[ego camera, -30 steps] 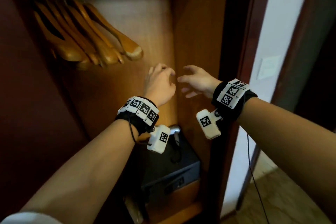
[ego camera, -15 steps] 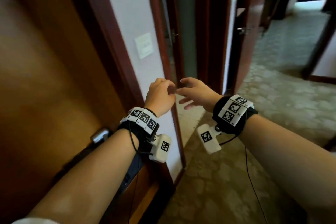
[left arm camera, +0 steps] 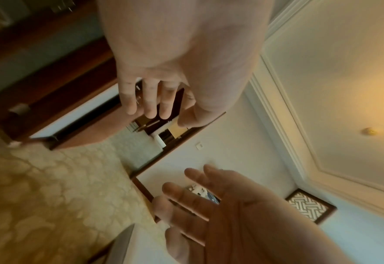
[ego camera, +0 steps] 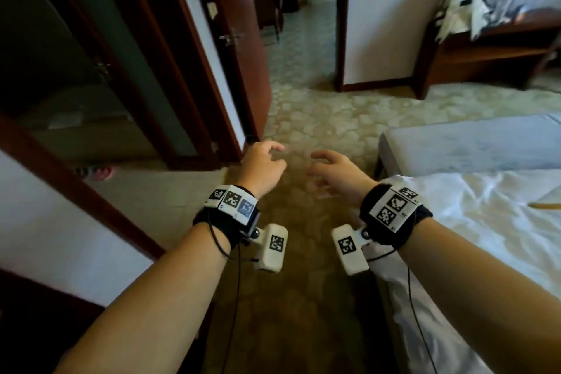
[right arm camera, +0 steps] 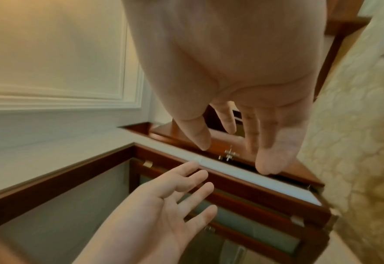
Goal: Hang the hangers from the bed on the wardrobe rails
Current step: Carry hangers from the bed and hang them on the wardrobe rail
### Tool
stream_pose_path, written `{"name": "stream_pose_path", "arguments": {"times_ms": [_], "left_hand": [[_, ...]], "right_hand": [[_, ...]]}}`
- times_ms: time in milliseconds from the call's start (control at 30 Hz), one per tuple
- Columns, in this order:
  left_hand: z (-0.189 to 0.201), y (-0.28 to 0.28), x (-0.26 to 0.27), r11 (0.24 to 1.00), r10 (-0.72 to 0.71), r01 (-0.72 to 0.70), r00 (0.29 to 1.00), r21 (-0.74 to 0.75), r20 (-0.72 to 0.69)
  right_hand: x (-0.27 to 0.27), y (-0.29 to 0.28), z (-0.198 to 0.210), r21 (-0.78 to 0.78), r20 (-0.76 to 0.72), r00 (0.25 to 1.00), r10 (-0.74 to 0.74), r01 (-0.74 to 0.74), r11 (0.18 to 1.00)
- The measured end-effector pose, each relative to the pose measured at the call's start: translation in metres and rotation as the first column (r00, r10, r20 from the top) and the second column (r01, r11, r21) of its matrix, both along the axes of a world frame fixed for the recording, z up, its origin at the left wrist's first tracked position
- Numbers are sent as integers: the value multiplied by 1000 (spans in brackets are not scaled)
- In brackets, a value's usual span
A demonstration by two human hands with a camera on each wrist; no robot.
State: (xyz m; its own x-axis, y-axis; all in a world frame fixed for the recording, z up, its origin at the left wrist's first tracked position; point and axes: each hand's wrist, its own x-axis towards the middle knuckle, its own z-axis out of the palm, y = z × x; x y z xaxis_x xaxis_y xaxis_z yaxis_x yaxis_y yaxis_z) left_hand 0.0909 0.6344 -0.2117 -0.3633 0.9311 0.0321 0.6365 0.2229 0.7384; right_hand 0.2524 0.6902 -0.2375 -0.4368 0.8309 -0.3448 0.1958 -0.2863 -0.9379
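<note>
Head view shows both hands, left hand (ego camera: 263,167) and right hand (ego camera: 335,174), empty and relaxed; hurried reaching could snag the hanger (ego camera: 544,206) in the bed (ego camera: 473,222) sheets.

White bed sheet (ego camera: 485,200), mottled beige-brown carpet (ego camera: 318,106), reddish-brown door (ego camera: 239,9)

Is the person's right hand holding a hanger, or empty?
Empty. The right hand hangs over the carpet with loosely spread fingers, nothing between them; the left hand holds nothing either.
</note>
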Motion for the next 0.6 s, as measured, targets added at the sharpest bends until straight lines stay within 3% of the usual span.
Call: {"name": "stream_pose_path", "arguments": {"times_ms": [167, 333, 600], "left_hand": [[-16, 62, 72, 984, -162, 170, 979, -54, 123], [-44, 115, 135, 927, -351, 366, 923, -83, 159], [-67, 205, 210, 761, -591, 635, 762, -130, 263]], "right_hand": [[83, 32, -16, -47, 8, 981, -196, 196, 979], [148, 50, -31, -77, 3, 930, -367, 366, 927], [220, 75, -42, -105, 66, 749, -659, 662, 742]]}}
